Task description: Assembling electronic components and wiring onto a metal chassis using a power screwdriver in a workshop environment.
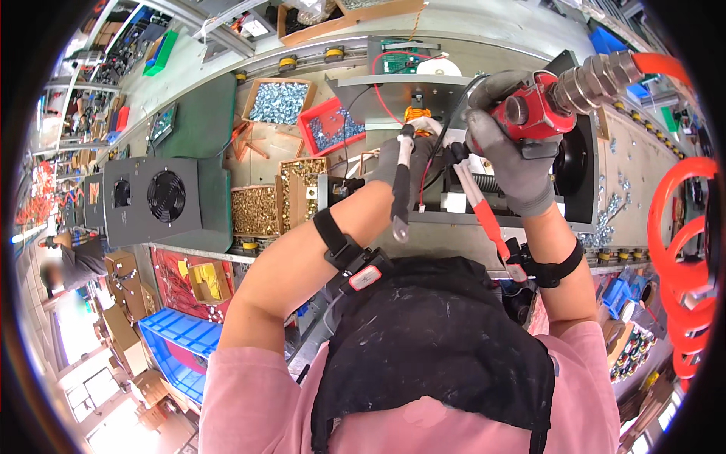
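Note:
My right hand (508, 155), in a grey glove, is wrapped round a red air-powered tool (538, 112) with stacked metal fittings (597, 82) and an orange hose (662, 66). It holds the tool over the right part of a dark metal chassis (522, 221). Inside the chassis, my gloved left hand (388, 157) reaches beside an orange-wound coil (418, 113); a black-and-white strip (401, 189) and the wrist hide most of its fingers. Red and black wires run close to both hands. The tool's working tip is out of sight.
Left of the chassis stand a carton of silvery screws (278, 102), a red bin of screws (327, 130) and a box of brass-coloured parts (255, 212). A grey panel with fans (153, 200) lies farther left. Loose screws (607, 216) and a coiled orange hose (677, 265) are on the right.

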Demonstrator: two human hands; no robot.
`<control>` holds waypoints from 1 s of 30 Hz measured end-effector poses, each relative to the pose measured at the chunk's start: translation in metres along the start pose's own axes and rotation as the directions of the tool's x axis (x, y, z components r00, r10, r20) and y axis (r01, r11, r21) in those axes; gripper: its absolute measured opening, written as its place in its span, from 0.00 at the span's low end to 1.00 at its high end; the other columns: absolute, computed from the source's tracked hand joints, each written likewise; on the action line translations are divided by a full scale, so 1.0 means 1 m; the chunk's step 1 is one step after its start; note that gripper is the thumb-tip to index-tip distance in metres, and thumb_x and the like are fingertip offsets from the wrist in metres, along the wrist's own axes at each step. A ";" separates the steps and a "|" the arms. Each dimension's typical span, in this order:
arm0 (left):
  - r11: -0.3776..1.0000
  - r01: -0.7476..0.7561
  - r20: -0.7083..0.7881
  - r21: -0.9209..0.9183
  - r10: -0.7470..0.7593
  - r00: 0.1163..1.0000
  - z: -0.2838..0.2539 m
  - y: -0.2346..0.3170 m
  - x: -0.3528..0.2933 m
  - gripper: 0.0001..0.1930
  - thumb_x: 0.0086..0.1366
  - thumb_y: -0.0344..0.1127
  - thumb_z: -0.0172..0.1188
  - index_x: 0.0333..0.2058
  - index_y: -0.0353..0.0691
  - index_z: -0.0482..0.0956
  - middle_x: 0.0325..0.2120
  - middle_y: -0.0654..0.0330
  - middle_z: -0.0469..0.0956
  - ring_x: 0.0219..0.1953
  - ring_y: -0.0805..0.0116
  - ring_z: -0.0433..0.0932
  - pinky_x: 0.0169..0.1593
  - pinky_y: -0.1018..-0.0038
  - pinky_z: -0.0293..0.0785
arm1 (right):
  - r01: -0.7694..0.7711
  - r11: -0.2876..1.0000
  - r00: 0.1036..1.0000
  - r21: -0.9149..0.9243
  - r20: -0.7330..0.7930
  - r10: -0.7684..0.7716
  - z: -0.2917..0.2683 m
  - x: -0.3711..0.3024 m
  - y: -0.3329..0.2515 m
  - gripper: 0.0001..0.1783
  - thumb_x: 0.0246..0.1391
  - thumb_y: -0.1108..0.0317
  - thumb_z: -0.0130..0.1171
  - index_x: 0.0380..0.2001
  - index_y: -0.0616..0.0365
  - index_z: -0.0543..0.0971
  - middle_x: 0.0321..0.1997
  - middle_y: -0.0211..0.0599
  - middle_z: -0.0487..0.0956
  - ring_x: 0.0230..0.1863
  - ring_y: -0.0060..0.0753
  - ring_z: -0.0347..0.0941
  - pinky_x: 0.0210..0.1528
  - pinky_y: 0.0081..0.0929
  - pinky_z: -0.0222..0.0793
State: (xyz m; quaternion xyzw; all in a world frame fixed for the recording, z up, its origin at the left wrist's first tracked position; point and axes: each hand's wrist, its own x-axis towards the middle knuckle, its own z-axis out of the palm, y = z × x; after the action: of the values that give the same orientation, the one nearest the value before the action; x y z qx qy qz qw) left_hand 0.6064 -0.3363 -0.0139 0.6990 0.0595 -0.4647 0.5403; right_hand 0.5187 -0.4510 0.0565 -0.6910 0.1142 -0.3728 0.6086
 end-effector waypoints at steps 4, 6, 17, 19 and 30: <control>0.930 -0.090 0.146 0.355 0.039 0.988 0.001 0.008 0.018 0.14 0.63 0.46 0.49 0.34 0.41 0.74 0.23 0.64 0.74 0.21 0.74 0.69 0.23 0.74 0.65 | -0.016 0.998 0.999 0.064 0.049 0.013 0.006 0.002 -0.002 0.09 0.41 0.81 0.59 0.26 0.62 0.70 0.23 0.31 0.74 0.25 0.21 0.70 0.30 0.20 0.69; 0.832 -0.164 0.241 0.530 0.038 0.970 0.001 0.010 0.014 0.16 0.64 0.46 0.47 0.36 0.39 0.75 0.25 0.61 0.77 0.23 0.72 0.73 0.26 0.72 0.68 | -0.004 0.999 0.995 0.043 0.095 0.000 0.007 0.001 -0.004 0.08 0.41 0.81 0.59 0.26 0.62 0.70 0.23 0.31 0.74 0.25 0.21 0.70 0.30 0.20 0.69; 0.967 -0.203 0.262 -0.154 0.238 0.935 -0.064 -0.002 -0.055 0.13 0.66 0.35 0.45 0.45 0.35 0.67 0.39 0.54 0.73 0.37 0.65 0.78 0.38 0.74 0.78 | 0.046 0.998 0.988 -0.051 0.150 -0.038 -0.003 0.000 0.002 0.10 0.45 0.74 0.61 0.33 0.62 0.74 0.25 0.29 0.75 0.24 0.16 0.69 0.25 0.18 0.66; 0.888 -0.261 0.153 -0.379 0.338 0.928 -0.070 -0.011 -0.078 0.14 0.66 0.36 0.47 0.45 0.33 0.66 0.40 0.51 0.73 0.38 0.60 0.78 0.37 0.72 0.79 | -0.084 0.996 0.983 0.015 0.164 0.080 -0.005 -0.001 -0.003 0.13 0.45 0.74 0.61 0.36 0.61 0.74 0.28 0.30 0.76 0.25 0.17 0.71 0.26 0.18 0.68; 0.928 -0.167 0.072 -0.334 0.202 0.977 -0.080 -0.067 -0.157 0.17 0.65 0.41 0.52 0.43 0.32 0.70 0.23 0.60 0.71 0.20 0.73 0.70 0.23 0.79 0.66 | 0.311 0.849 0.910 0.428 0.124 -0.395 -0.046 -0.050 -0.131 0.19 0.45 0.64 0.60 0.37 0.58 0.65 0.35 0.35 0.64 0.35 0.32 0.63 0.33 0.38 0.69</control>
State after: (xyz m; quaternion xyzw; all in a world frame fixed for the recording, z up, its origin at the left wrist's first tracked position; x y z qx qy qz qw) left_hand 0.5257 -0.1777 0.0501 0.5770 0.0409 -0.4315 0.6922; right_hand 0.4150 -0.4242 0.1577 -0.5963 -0.1579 -0.4201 0.6656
